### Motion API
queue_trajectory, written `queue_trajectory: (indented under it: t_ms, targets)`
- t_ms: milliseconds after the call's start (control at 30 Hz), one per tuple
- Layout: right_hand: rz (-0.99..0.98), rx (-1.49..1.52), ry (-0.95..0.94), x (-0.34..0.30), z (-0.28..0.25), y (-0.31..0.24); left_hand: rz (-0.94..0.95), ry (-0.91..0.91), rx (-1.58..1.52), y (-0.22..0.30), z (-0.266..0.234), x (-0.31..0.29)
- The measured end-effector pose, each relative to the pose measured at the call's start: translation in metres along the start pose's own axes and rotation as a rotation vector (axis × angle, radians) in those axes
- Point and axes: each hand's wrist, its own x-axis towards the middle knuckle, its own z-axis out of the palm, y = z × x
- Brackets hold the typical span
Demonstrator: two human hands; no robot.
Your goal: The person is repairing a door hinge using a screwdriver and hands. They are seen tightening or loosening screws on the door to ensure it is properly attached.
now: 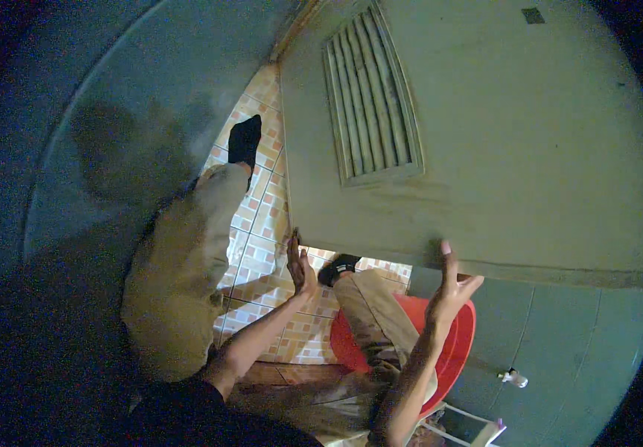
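Observation:
A large pale grey-green door panel [530,164] with a slatted vent [372,97] fills the upper right. My left hand [303,274] is at the panel's near left corner, its fingers stretched out along the edge. Farther right, my right hand [448,296] rests against the panel's near edge, with one finger extended on its face and the thumb held apart. Neither hand is wrapped round anything. Part of the right hand's fingers is hard to make out.
Beside my right leg stands a red plastic tub [463,335]. Patterned tiles [262,201] cover the floor beneath my dark-socked feet. A blue-grey wall [135,97] is at left. A small white fitting [513,378] is on the right wall, above a white wire rack [478,426].

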Motion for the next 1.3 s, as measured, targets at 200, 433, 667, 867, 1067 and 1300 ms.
queue_trajectory:
  t_ms: [200,433,667,867,1067,1300]
  targets:
    - [0.076,-0.218,-0.001,0.016,-0.012,0.016,0.024,-0.050,-0.101,0.046,-0.001,-0.014]
    - [0.031,0.159,-0.003,0.019,-0.013,0.036,0.020,-0.031,-0.179,0.058,-0.030,0.001]
    - [0.026,0.011,0.118,-0.003,0.004,0.014,0.011,-0.039,-0.265,0.075,-0.056,0.004]
    - [0.016,-0.004,0.065,-0.007,0.006,0.010,0.013,-0.035,-0.348,0.091,-0.082,0.010]
    - [-0.016,0.010,0.127,0.003,0.002,0.027,0.026,-0.087,-0.456,0.092,-0.109,0.037]
    - [0.011,0.154,0.085,0.014,0.004,0.032,0.033,-0.087,-0.559,0.149,-0.116,0.011]
